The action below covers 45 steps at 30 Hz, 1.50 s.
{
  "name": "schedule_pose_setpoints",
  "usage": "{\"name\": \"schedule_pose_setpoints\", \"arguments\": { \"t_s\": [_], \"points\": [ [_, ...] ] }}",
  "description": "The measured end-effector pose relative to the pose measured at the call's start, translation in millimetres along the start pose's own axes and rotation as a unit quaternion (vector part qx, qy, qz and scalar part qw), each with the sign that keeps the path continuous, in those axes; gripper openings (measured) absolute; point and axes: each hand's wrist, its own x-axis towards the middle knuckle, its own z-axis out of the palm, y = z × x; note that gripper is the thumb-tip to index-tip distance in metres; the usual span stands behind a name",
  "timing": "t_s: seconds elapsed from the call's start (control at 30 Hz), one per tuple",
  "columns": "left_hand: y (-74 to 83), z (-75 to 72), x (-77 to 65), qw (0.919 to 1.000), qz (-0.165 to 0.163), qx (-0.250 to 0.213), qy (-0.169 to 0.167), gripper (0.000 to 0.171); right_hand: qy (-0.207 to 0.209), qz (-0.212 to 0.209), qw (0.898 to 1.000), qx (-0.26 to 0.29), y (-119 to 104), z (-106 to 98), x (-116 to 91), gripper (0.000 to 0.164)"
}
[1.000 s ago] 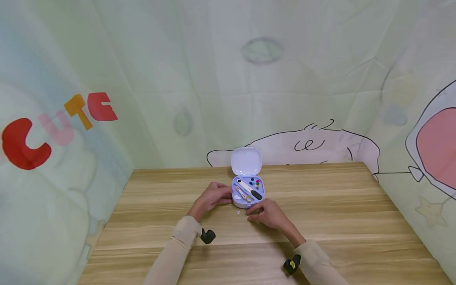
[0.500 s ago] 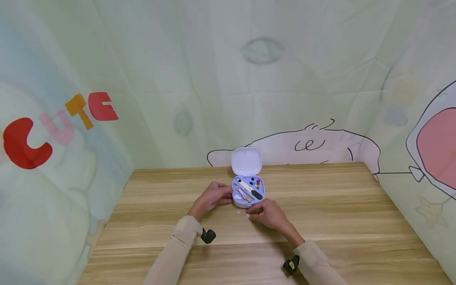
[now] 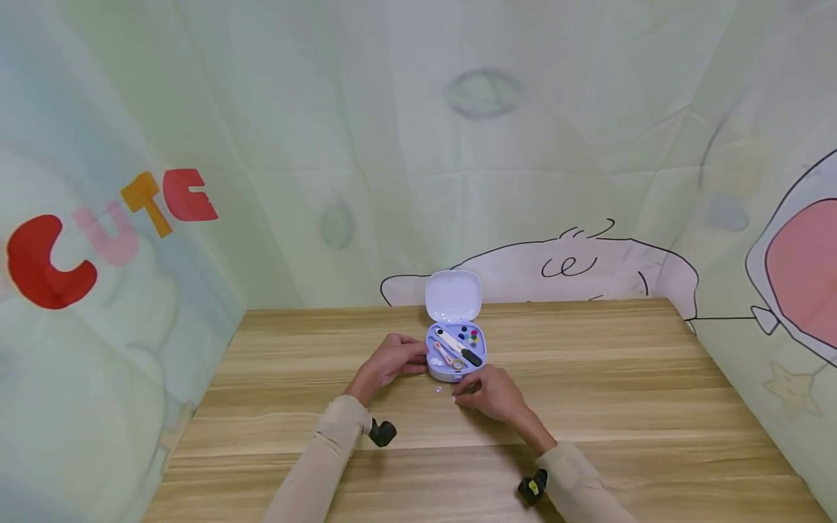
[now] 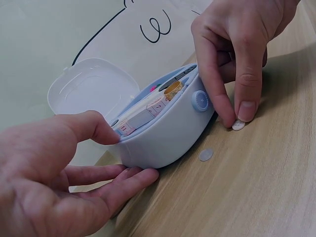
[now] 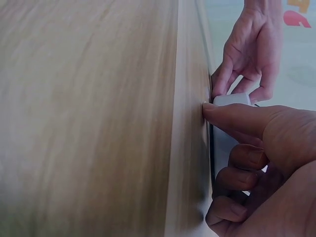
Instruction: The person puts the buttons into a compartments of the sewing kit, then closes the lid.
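Observation:
A small open sewing box (image 3: pixel 447 377), white with a pale blue tray, stands near the table's back. My left hand (image 3: pixel 392 358) holds its left side, thumb on the rim and fingers low against the wall. In front of the box my right hand (image 3: pixel 493 393) pinches a small white button (image 4: pixel 238 125) between thumb and forefinger, right at the tabletop. A second, translucent button (image 4: pixel 206 155) lies flat on the wood between the hands. The tray holds a black-handled tool (image 3: pixel 471 357), a gold thimble (image 4: pixel 173 91) and a strip with printed numbers (image 4: pixel 155 107).
The box's lid (image 3: pixel 453 296) stands raised behind it, close to the printed backdrop (image 3: pixel 314 181). Several small coloured pieces (image 3: pixel 474 335) sit in the tray's back right compartment. A round knob (image 4: pixel 200 100) juts from the box's front. Wood-grain tabletop (image 3: pixel 621 378) extends to both sides.
The right fingertips have shifted slightly and now close over the button that lay beside them. The left hand, the box and the second button look the same.

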Motion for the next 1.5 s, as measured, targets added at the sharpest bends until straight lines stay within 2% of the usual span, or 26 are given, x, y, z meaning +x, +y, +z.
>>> {"name": "schedule_pose_setpoints", "arguments": {
  "t_s": [0.33,0.7,1.07,1.33,1.5],
  "points": [
    [1.2,0.4,1.0,1.0,-0.009,0.0,0.001,0.037,-0.02,-0.018,1.0,0.007,0.3,1.8,1.3,0.013],
    [-0.8,0.2,-0.3,1.0,0.005,-0.003,0.002,0.037,-0.022,-0.019,1.0,0.008,-1.4,3.9,-1.8,0.016],
    [-2.4,0.3,0.6,0.9999,0.006,-0.007,0.005,0.036,-0.021,-0.046,0.999,-0.003,-3.1,6.3,-3.0,0.013],
    [-3.3,1.0,2.9,0.9998,0.004,-0.017,0.003,0.034,-0.017,-0.049,0.999,0.0,-4.2,6.7,-3.5,0.01],
    [-2.2,1.1,2.2,0.9998,0.006,-0.02,0.002,0.034,-0.031,-0.05,0.998,0.017,-5.6,4.5,-5.2,0.01]
  ]
}}
